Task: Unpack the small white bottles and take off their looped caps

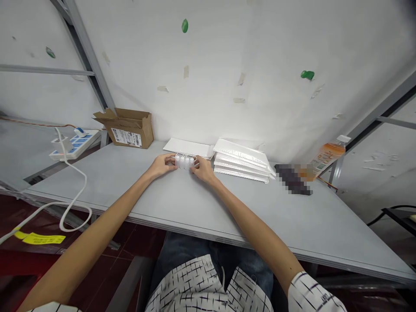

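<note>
A row of several small whitish, translucent plastic bottles (pixel 184 162) is on or just above the grey table, held from both ends. My left hand (pixel 162 165) closes on the left end of the row, thumb and fingers pressed against it. On the other end, my right hand (pixel 203 168) grips in the same way. Thin pale tips show along the top of the bottles. Right behind them lies a flat white padded envelope (pixel 188 146). Whether the bottles' bases touch the table I cannot tell.
A stack of white padded envelopes (pixel 242 162) lies right of my hands. Farther right are a blurred dark object (pixel 292 178) and an orange drink bottle (pixel 328 156). An open cardboard box (pixel 130 128) stands back left, near a power strip (pixel 78 145) with a white cable (pixel 82 186).
</note>
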Action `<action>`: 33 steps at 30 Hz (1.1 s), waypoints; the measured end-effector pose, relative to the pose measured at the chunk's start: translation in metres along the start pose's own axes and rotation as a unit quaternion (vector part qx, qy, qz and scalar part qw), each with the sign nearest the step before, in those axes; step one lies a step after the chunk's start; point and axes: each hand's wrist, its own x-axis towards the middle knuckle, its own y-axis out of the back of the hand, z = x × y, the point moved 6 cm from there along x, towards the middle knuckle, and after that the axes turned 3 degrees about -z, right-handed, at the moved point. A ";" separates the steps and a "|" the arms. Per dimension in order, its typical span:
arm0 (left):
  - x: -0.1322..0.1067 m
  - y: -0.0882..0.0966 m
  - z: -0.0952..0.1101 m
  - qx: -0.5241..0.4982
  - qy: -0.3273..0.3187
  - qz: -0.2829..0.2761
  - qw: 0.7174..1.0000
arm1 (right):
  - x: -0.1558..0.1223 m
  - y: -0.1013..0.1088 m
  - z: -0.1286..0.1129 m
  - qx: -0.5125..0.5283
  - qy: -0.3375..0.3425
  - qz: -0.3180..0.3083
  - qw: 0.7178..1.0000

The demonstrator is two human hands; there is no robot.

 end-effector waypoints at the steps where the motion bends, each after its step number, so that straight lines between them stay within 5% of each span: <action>1: 0.000 0.000 0.001 0.002 0.002 -0.001 1.000 | 0.000 0.000 0.000 0.000 0.001 0.000 1.000; 25: -0.009 0.003 0.018 -0.022 -0.013 -0.029 0.999 | -0.003 -0.001 0.002 0.011 0.017 0.009 1.000; 29: -0.011 0.019 0.026 -0.026 -0.030 0.035 0.999 | -0.012 0.007 0.004 0.033 -0.002 -0.013 0.999; 33: -0.020 0.037 0.044 0.031 -0.071 0.188 0.979 | -0.037 0.034 -0.005 -0.054 0.041 0.031 0.997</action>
